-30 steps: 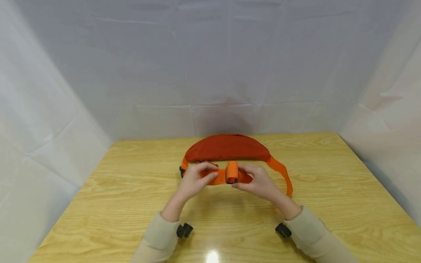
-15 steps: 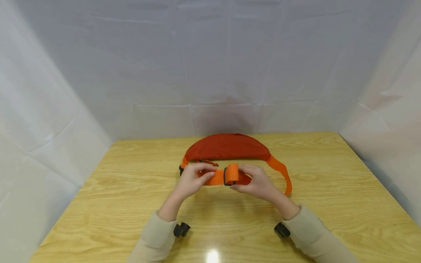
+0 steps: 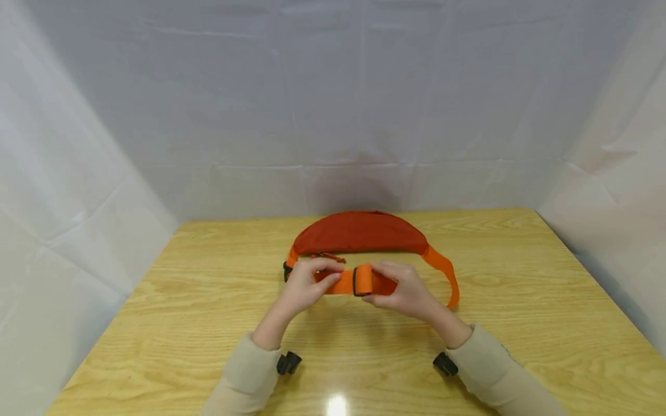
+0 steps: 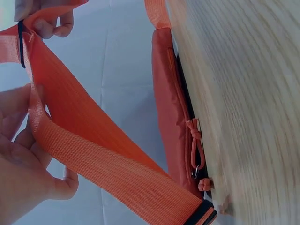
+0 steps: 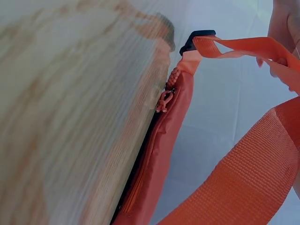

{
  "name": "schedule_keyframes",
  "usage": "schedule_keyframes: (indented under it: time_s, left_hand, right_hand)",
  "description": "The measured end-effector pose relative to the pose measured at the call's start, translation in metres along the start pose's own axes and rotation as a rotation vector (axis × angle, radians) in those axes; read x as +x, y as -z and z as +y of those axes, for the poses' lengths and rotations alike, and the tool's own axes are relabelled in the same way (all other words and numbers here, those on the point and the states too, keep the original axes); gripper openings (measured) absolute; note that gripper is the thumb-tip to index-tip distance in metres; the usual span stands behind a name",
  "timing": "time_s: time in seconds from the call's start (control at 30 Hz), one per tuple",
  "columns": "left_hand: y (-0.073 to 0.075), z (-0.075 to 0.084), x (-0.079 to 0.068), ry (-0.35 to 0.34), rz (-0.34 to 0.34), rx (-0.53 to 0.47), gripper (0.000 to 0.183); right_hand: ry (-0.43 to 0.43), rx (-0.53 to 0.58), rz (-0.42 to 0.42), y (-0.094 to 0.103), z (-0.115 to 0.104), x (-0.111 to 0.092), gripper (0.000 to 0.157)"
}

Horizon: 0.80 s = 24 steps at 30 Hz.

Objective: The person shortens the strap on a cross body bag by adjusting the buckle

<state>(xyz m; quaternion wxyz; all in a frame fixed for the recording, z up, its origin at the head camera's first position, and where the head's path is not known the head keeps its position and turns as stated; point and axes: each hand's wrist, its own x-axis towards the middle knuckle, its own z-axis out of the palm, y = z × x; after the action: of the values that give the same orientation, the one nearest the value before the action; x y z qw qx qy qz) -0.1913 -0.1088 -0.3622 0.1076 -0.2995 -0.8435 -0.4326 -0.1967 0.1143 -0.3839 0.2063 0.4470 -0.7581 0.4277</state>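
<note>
A red waist bag [image 3: 361, 233] lies at the back of the table, with an orange webbing strap [image 3: 340, 284] running from both its ends. My left hand [image 3: 302, 289] pinches the strap between thumb and fingers, left of a black slider [image 3: 355, 282]. Just right of that slider, my right hand [image 3: 408, 292] holds the strap, where a short loop [image 3: 364, 279] of webbing folds over. In the left wrist view, the slider [image 4: 21, 44] sits by the right fingertips, and the strap crosses the left hand [image 4: 28, 173]. The right hand's grip is mostly outside the right wrist view.
A black buckle [image 5: 197, 40] joins strap and bag at the left end. A zipper pull cord [image 5: 164, 101] hangs along the bag's edge. The wooden table [image 3: 208, 300] is bordered by white sheeting [image 3: 333, 115] at the back and sides.
The webbing loop at the slider has shifted slightly left and downward and looks flatter. Both hands keep their hold with small shifts. The strap's right-hand bend has drawn in slightly leftward.
</note>
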Motion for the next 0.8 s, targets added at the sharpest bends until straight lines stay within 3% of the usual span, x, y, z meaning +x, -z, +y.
schedule_keyframes:
  time_s: [0.13,0.37,0.47,0.8]
  left_hand:
    - [-0.0012,-0.0014,-0.0003,0.011,0.021,-0.004,0.014]
    - [-0.0023,-0.0017,-0.0011,0.015,0.056,-0.012,0.013]
    - [-0.0023,-0.0025,-0.001,0.008,0.066,-0.022,0.013]
    - [-0.0023,-0.0063,-0.0035,0.002,0.059,-0.039,0.012]
  right_hand:
    - [-0.034,0.04,-0.009,-0.0016,-0.0003,0.0001,0.049]
    - [-0.326,0.313,-0.099,-0.001,-0.0029,0.0016,0.049]
    - [-0.42,0.372,-0.111,-0.0002,-0.0035,0.0027,0.05]
    - [-0.539,0.511,-0.109,-0.0022,-0.0032,0.002,0.044]
